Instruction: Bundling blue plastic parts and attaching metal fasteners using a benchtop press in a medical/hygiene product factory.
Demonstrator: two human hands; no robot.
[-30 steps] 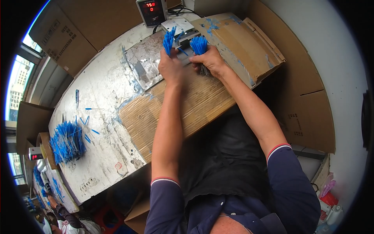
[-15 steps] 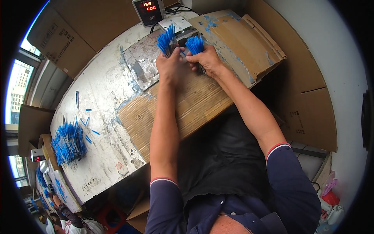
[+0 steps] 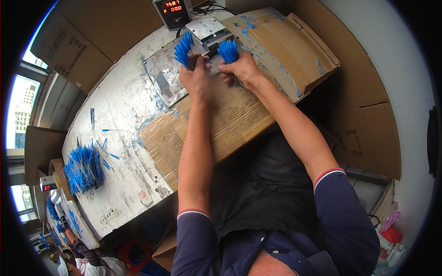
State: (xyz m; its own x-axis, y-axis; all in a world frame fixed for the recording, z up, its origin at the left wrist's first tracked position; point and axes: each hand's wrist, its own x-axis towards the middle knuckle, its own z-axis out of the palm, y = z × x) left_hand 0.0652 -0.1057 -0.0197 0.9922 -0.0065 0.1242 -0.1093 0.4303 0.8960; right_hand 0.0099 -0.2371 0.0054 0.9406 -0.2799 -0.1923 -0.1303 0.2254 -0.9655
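My left hand is closed around a bundle of thin wires with blue sleeved ends, fanned and leaning left. Close on its right, my right hand grips a second, tighter bundle of blue-ended wires, the bare ends hanging below the fingers. A single blue-tipped piece shows between the hands near the left fingertips; which hand holds it I cannot tell. Just beyond both hands stands a metal block fixture. Under my forearms lies a taped cardboard pad.
A big pile of blue-ended wires and a few loose pieces lie at the table's left. A counter box with a red display stands at the back. A cardboard box is on the right. Another person's arm shows at lower left.
My left hand has moved left with its bundle, widening the gap to the right hand. The right hand has barely moved. The counter's display has changed.
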